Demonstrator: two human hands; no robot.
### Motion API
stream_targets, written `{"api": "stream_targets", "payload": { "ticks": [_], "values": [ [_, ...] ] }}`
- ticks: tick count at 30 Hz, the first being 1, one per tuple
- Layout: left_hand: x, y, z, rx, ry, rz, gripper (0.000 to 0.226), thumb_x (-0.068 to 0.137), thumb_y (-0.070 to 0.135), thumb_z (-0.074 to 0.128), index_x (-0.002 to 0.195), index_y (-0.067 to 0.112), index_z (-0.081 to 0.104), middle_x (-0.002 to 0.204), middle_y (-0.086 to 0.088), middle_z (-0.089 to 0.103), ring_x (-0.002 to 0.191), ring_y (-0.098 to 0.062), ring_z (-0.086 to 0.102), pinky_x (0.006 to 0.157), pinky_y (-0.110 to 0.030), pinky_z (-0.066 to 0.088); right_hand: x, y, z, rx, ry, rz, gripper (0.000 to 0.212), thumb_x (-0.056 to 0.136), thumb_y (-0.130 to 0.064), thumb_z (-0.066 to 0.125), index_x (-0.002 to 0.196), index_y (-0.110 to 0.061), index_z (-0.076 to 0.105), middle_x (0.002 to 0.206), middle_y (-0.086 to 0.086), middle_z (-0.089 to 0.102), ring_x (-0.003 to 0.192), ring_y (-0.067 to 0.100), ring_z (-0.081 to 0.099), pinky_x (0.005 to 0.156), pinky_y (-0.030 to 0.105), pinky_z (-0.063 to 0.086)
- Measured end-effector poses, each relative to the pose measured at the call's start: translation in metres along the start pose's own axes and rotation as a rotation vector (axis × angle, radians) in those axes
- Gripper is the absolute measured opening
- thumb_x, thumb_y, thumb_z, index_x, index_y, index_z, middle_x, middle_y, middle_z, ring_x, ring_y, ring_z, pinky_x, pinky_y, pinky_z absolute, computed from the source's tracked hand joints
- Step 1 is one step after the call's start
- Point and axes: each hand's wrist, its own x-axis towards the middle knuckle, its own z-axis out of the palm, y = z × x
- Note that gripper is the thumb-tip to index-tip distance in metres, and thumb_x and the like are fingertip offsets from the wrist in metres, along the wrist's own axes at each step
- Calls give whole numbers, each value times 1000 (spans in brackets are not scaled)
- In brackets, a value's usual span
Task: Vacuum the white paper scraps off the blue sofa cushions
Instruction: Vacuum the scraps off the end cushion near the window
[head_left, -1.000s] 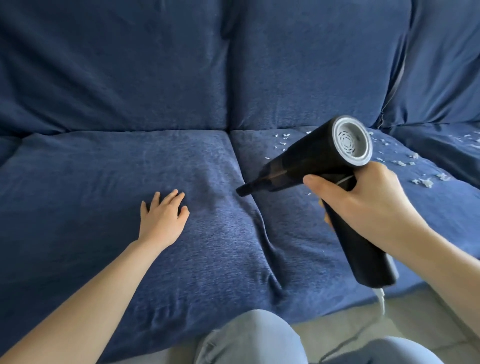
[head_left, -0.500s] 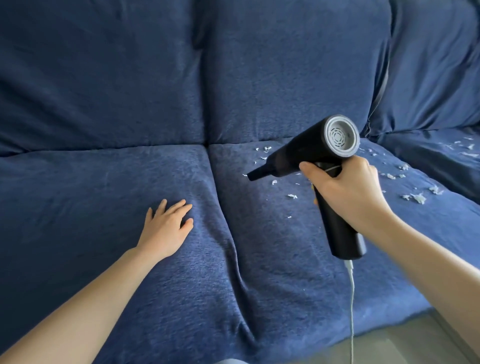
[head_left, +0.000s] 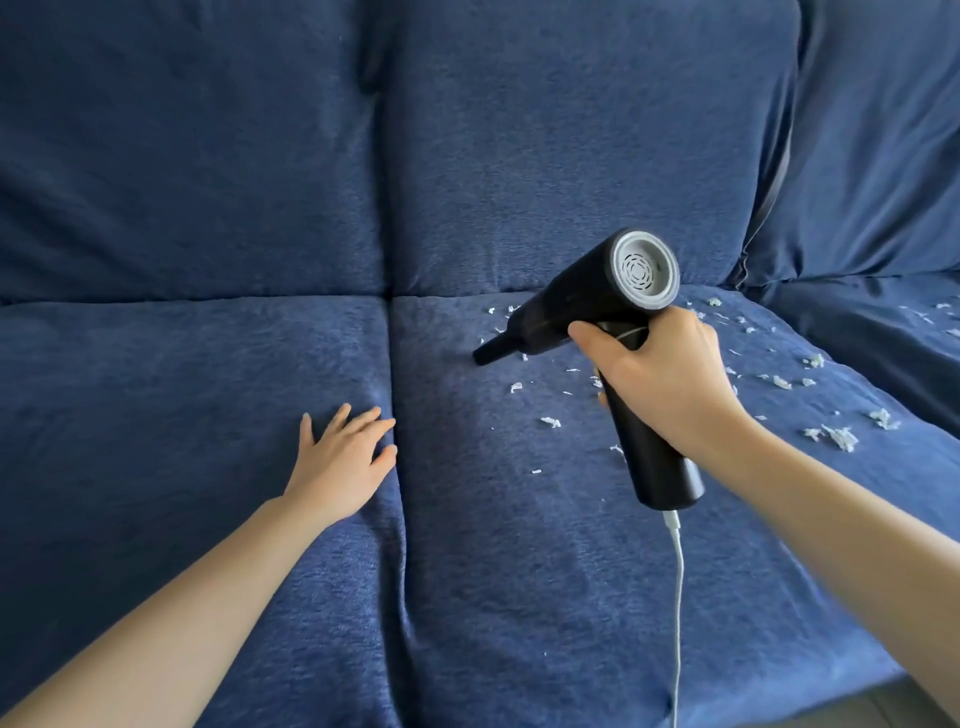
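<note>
My right hand (head_left: 665, 379) grips the handle of a black handheld vacuum (head_left: 576, 296) with a grey rear vent. Its narrow nozzle (head_left: 488, 353) points left and down, just above the middle seat cushion (head_left: 519, 545) of the blue sofa. Several white paper scraps (head_left: 550, 422) lie scattered on that cushion around and to the right of the nozzle, with larger bits (head_left: 841, 436) near its right side. My left hand (head_left: 343, 457) rests flat, fingers spread, on the left seat cushion (head_left: 182, 415) beside the seam.
A white cord (head_left: 678, 597) hangs from the vacuum's handle down over the cushion front. A third seat cushion (head_left: 883, 332) at far right also carries a few scraps. Back cushions (head_left: 571, 156) rise behind. A strip of floor (head_left: 852, 712) shows at bottom right.
My view and the vacuum have shifted forward over the sofa; the nozzle went from the seam between cushions to the scraps on the middle cushion. My left hand stayed flat by the seam.
</note>
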Motion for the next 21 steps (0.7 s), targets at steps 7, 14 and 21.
{"api": "stream_targets", "payload": {
  "ticks": [7,14,21],
  "values": [
    [12,16,9,180,-25,-55,52,100,49,21,150,32,23,158,17,16,148,-15,3,114,-61,0,29,27,-19,-17,40,-4,50,86,-49,65,64,-4,61,62,8,69,83,24,63,69,29,40],
    [28,40,9,-78,27,-72,52,100,49,25,150,37,19,157,15,20,147,-22,10,114,-62,2,54,26,-2,46,-14,-11,49,87,-47,67,64,-4,63,54,3,67,73,16,66,68,28,43],
    [61,83,24,-210,-8,36,51,99,51,22,149,40,18,159,20,5,148,-28,3,117,-57,3,77,35,3,12,20,-3,49,88,-46,66,57,-10,56,52,1,64,72,14,61,66,28,44]
  ]
}}
